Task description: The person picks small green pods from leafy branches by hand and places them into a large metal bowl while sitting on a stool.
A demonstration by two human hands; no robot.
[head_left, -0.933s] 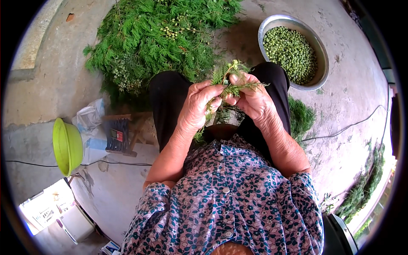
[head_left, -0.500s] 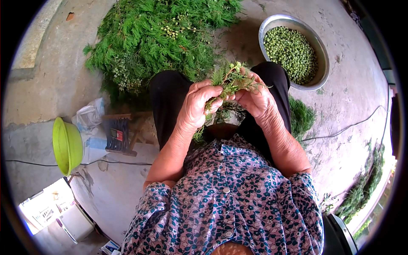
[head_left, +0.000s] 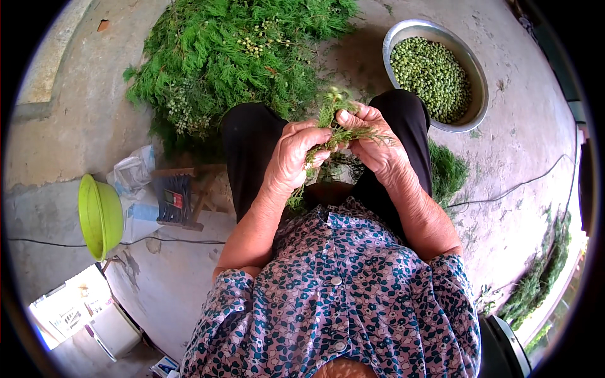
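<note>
Between my knees I hold a feathery green sprig (head_left: 329,115) with a pale cluster at its tip. My left hand (head_left: 295,154) is closed round the lower part of the sprig, fingers bent. My right hand (head_left: 377,148) pinches the upper part, its thumb raised near the tip, and some foliage lies across its fingers. Beyond my left knee is a large heap of green branches (head_left: 208,63) with pale berry clusters. A steel basin (head_left: 391,31) full of small green berries (head_left: 428,79) stands beyond my right knee.
At left are a lime-green tub (head_left: 101,214), a white sack (head_left: 129,170) and a folded wooden stool (head_left: 173,201). Loose greenery (head_left: 447,173) lies by my right leg, more branches (head_left: 535,271) at far right. A cable (head_left: 517,189) crosses the concrete floor (head_left: 75,132).
My right thumb has come back into sight on top of the sprig near its tip, and the tip has shifted slightly to the left. My left hand stays nearly still.
</note>
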